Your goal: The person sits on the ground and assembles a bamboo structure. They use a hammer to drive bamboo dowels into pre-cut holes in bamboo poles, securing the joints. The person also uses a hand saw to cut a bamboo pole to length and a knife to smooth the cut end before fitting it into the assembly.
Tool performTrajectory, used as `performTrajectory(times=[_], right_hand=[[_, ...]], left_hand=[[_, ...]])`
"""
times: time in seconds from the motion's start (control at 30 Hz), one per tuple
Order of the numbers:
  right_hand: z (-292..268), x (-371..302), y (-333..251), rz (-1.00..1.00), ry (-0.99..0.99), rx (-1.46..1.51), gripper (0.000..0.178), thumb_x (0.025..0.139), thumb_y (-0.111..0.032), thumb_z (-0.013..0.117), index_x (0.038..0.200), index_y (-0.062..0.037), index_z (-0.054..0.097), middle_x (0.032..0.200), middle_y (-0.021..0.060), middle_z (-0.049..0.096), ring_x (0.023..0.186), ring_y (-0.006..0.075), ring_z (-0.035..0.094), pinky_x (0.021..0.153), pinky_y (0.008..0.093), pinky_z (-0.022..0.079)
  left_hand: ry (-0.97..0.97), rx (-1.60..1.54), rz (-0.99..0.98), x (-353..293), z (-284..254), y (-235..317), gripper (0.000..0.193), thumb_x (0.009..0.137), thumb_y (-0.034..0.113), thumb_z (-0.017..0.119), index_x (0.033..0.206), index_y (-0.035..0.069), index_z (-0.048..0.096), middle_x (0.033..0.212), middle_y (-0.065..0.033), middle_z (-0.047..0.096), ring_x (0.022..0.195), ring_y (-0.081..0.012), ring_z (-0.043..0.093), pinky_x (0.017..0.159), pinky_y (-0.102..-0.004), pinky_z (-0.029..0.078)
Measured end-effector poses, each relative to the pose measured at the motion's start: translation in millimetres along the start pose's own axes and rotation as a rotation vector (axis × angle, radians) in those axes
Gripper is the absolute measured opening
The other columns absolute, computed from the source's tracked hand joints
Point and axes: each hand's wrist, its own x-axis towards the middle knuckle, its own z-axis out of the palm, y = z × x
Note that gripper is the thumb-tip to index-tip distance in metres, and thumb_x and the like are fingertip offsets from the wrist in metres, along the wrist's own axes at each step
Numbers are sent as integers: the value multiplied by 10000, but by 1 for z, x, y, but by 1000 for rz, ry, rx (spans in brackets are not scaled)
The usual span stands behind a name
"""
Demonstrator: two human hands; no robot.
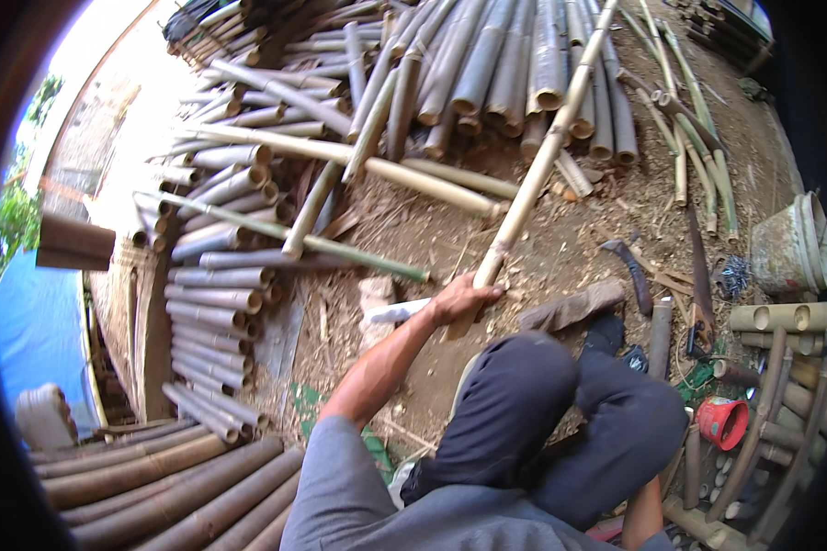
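Note:
My left hand (pixel 464 298) is closed around the near end of a long, pale bamboo pole (pixel 544 165). The pole slants up and away to the right, over the stacked bamboo. Beside my left wrist lies a white, narrow object (pixel 397 311), whose kind I cannot make out. Only my right forearm shows at the lower edge; the hand itself is hidden behind my bent knee. A short block of wood (pixel 574 306) lies on the ground just right of the pole's near end.
Cut bamboo lengths (pixel 211 303) are piled left and far. A dark curved tool (pixel 632 271) and a handsaw (pixel 698 275) lie to the right, near a whitish bucket (pixel 786 248) and a small red bucket (pixel 721 422). A green bamboo strip (pixel 340 250) crosses the left pile.

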Motion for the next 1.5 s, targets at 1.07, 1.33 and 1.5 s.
performTrajectory(times=[1.07,1.33,1.5], right_hand=[[42,93,-47,-269,72,-1094,793,696,-385,805,1403,-157,527,1259,185,566,1236,330,502,907,455,514],[38,64,-136,-39,-612,923,478,904,-567,602,1071,-119,628,864,50,692,728,188,693,535,346,553],[74,33,-237,-590,-774,272,654,915,-570,610,1300,-42,589,1044,111,691,922,202,678,786,333,542]], left_hand=[[407,731,-120,-112,-9,-68,421,891,223,717,1235,34,566,1120,-146,557,972,-269,558,840,-393,471],[656,1046,364,-80,49,-14,424,875,216,724,1228,31,579,1230,-193,541,1097,-324,562,948,-424,466],[218,204,194,-50,116,73,433,989,259,614,1304,-32,555,1081,-161,689,883,-207,705,801,-306,572]])
